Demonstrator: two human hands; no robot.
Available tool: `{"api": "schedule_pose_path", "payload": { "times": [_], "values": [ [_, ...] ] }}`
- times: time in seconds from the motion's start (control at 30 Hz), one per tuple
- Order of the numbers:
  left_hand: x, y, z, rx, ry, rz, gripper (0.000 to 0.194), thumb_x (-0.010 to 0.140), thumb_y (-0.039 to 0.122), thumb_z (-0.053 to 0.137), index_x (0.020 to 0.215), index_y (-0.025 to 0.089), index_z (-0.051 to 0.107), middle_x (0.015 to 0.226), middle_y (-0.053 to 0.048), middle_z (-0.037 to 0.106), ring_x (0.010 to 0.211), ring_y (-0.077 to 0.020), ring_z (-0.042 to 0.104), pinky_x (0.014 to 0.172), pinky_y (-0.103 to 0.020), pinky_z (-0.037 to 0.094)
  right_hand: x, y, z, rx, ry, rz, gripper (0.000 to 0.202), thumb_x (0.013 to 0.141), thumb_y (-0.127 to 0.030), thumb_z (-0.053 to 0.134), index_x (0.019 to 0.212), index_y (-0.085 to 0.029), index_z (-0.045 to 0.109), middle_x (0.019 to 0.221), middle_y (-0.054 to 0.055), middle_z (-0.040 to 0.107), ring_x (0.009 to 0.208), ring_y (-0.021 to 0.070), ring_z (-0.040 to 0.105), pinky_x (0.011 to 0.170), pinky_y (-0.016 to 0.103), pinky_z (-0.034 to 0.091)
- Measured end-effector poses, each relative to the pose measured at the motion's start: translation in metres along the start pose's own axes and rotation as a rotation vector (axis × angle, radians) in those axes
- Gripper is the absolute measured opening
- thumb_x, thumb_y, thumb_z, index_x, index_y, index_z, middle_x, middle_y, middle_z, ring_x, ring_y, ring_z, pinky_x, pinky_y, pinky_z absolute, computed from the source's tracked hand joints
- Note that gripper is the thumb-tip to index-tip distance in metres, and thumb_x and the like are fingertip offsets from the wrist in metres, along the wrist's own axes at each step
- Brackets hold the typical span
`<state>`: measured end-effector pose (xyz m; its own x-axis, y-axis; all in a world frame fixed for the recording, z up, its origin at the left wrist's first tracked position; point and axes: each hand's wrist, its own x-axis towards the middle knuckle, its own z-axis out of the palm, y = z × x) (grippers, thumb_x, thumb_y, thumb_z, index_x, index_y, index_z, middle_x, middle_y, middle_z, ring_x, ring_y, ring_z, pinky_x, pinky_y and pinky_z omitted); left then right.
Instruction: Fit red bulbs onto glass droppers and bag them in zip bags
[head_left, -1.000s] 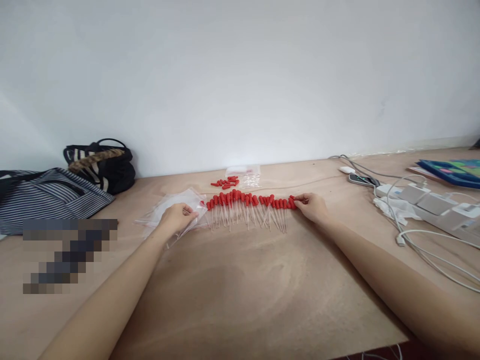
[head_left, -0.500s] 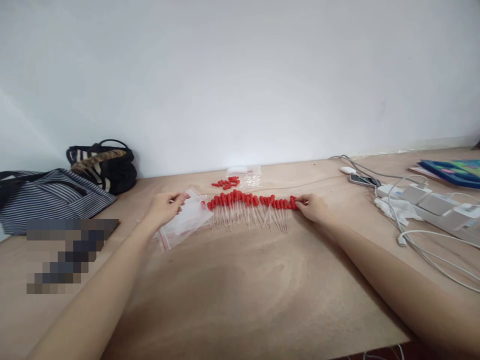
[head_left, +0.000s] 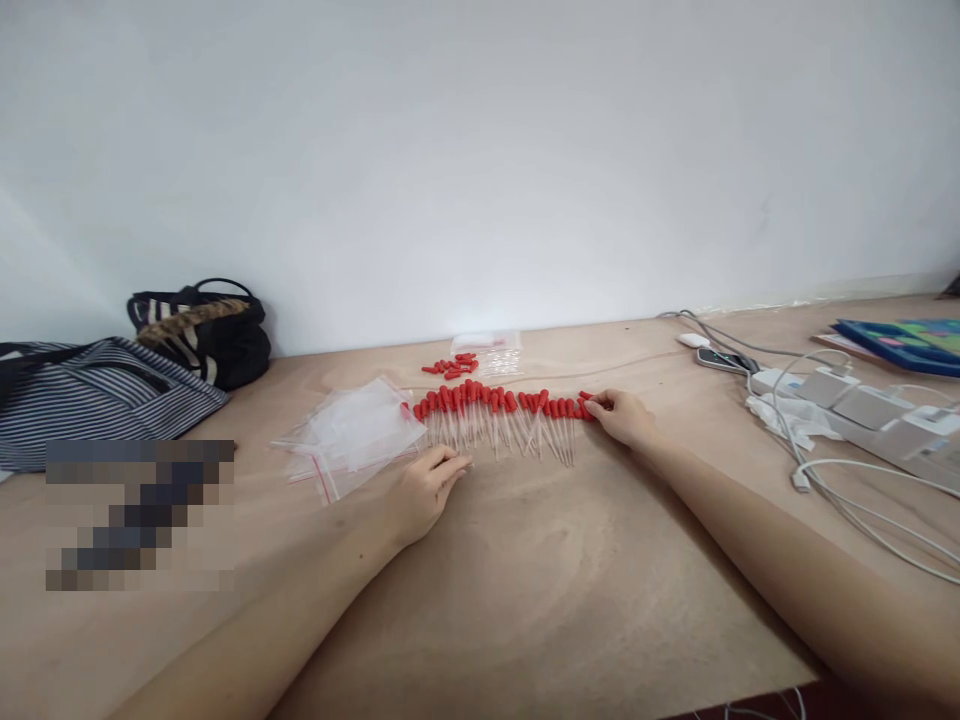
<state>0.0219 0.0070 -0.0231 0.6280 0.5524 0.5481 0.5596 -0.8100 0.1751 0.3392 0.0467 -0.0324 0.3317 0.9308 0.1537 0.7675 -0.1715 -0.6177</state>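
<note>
A row of glass droppers (head_left: 501, 425) with red rubber bulbs lies across the middle of the table, thin tips toward me. My left hand (head_left: 426, 492) is by the tips at the row's left part, fingers closed together; whether a tip is between them is too small to make out. At the right end of the row, my right hand (head_left: 624, 417) pinches a red rubber bulb (head_left: 586, 397); the fingers partly hide it. Clear zip bags (head_left: 360, 428) lie in a loose pile left of the row, just beyond my left wrist.
Behind the row are loose red bulbs (head_left: 452, 367) and a clear bag of glass tubes (head_left: 501, 357). A striped bag (head_left: 112, 395) and a black bag (head_left: 217, 340) stand left. Rightward lie a power strip (head_left: 870, 415) with chargers, white cables (head_left: 862, 470), a tissue (head_left: 791, 422) and a blue case (head_left: 900, 345).
My left hand has come down from above the zip bags, moving right and nearer to me, to the dropper tips. My right hand stays at the row's right end.
</note>
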Motion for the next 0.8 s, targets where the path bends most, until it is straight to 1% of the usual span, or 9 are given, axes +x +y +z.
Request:
{"api": "schedule_pose_path", "payload": {
  "times": [0.13, 0.2, 0.3, 0.37, 0.43, 0.5, 0.63, 0.7, 0.8],
  "values": [
    [0.001, 0.001, -0.001, -0.008, -0.007, -0.028, 0.023, 0.088, 0.018, 0.037, 0.095, 0.018, 0.06, 0.082, -0.005, 0.058, 0.072, -0.0129, 0.057, 0.066, -0.024, 0.047, 0.001, 0.001, 0.003, 0.03, 0.035, 0.023, 0.02, 0.075, -0.036, 0.052, 0.078, -0.021, 0.064, 0.079, 0.003, 0.068, 0.077, 0.0202, 0.06, 0.074, 0.034, 0.037],
    [0.001, 0.001, -0.001, -0.001, -0.008, -0.027, 0.023, 0.088, 0.018, 0.037, 0.095, 0.018, 0.06, 0.082, -0.005, 0.058, 0.072, -0.0128, 0.056, 0.066, -0.024, 0.047, 0.002, 0.001, 0.002, 0.042, 0.061, 0.032, 0.022, 0.076, -0.035, 0.05, 0.084, -0.02, 0.064, 0.08, 0.004, 0.068, 0.077, 0.0197, 0.059, 0.074, 0.034, 0.037],
    [0.0, 0.0, 0.0, 0.006, -0.002, -0.009, 0.024, 0.088, 0.017, 0.037, 0.097, 0.016, 0.059, 0.083, -0.006, 0.058, 0.072, -0.0131, 0.056, 0.066, -0.024, 0.047, 0.001, -0.002, -0.002, 0.064, 0.112, 0.023, 0.027, 0.079, -0.033, 0.044, 0.093, -0.019, 0.063, 0.088, 0.006, 0.065, 0.08, 0.0186, 0.058, 0.075, 0.033, 0.038],
    [0.0, 0.0, 0.0, 0.003, 0.015, 0.002, 0.024, 0.088, 0.016, 0.036, 0.099, 0.016, 0.057, 0.085, -0.007, 0.057, 0.074, -0.0134, 0.056, 0.066, -0.025, 0.047, -0.005, -0.008, -0.004, 0.115, 0.176, -0.034, 0.029, 0.08, -0.033, 0.042, 0.095, -0.019, 0.063, 0.093, 0.007, 0.063, 0.082, 0.0177, 0.057, 0.078, 0.033, 0.038],
    [0.003, 0.002, -0.001, -0.008, 0.041, 0.002, 0.023, 0.088, 0.016, 0.036, 0.1, 0.017, 0.056, 0.086, -0.007, 0.056, 0.075, -0.0135, 0.056, 0.068, -0.025, 0.047, -0.016, -0.016, -0.004, 0.193, 0.22, -0.144, 0.028, 0.08, -0.034, 0.044, 0.093, -0.019, 0.063, 0.095, 0.008, 0.061, 0.083, 0.0177, 0.056, 0.081, 0.033, 0.037],
    [0.006, 0.005, -0.003, -0.024, 0.074, -0.017, 0.022, 0.088, 0.017, 0.037, 0.098, 0.017, 0.056, 0.086, -0.006, 0.056, 0.077, -0.0137, 0.056, 0.069, -0.025, 0.047, -0.032, -0.028, -0.001, 0.258, 0.173, -0.286, 0.026, 0.079, -0.035, 0.045, 0.089, -0.019, 0.063, 0.093, 0.007, 0.061, 0.085, 0.0186, 0.056, 0.083, 0.034, 0.036],
    [0.013, 0.012, -0.007, -0.069, 0.152, -0.062, 0.018, 0.088, 0.02, 0.039, 0.094, 0.018, 0.056, 0.084, -0.006, 0.058, 0.077, -0.0145, 0.057, 0.07, -0.026, 0.047, -0.067, -0.053, 0.011, 0.264, -0.02, -0.551, 0.017, 0.079, -0.032, 0.05, 0.085, -0.022, 0.063, 0.087, 0.005, 0.065, 0.085, 0.0204, 0.054, 0.084, 0.039, 0.031],
    [0.013, 0.015, -0.006, -0.096, 0.16, -0.046, 0.018, 0.088, 0.021, 0.04, 0.095, 0.018, 0.056, 0.083, -0.005, 0.059, 0.076, -0.0141, 0.057, 0.068, -0.026, 0.047, -0.08, -0.062, 0.017, 0.238, -0.086, -0.618, 0.014, 0.079, -0.031, 0.053, 0.084, -0.023, 0.064, 0.082, 0.004, 0.066, 0.082, 0.0201, 0.053, 0.084, 0.041, 0.028],
    [0.011, 0.017, -0.002, -0.123, 0.13, -0.023, 0.019, 0.089, 0.022, 0.04, 0.097, 0.019, 0.057, 0.083, -0.005, 0.06, 0.076, -0.0132, 0.058, 0.068, -0.025, 0.048, -0.088, -0.069, 0.023, 0.229, -0.17, -0.656, 0.014, 0.08, -0.03, 0.053, 0.086, -0.024, 0.064, 0.08, 0.003, 0.067, 0.082, 0.0199, 0.053, 0.083, 0.041, 0.027]
  ]
}}
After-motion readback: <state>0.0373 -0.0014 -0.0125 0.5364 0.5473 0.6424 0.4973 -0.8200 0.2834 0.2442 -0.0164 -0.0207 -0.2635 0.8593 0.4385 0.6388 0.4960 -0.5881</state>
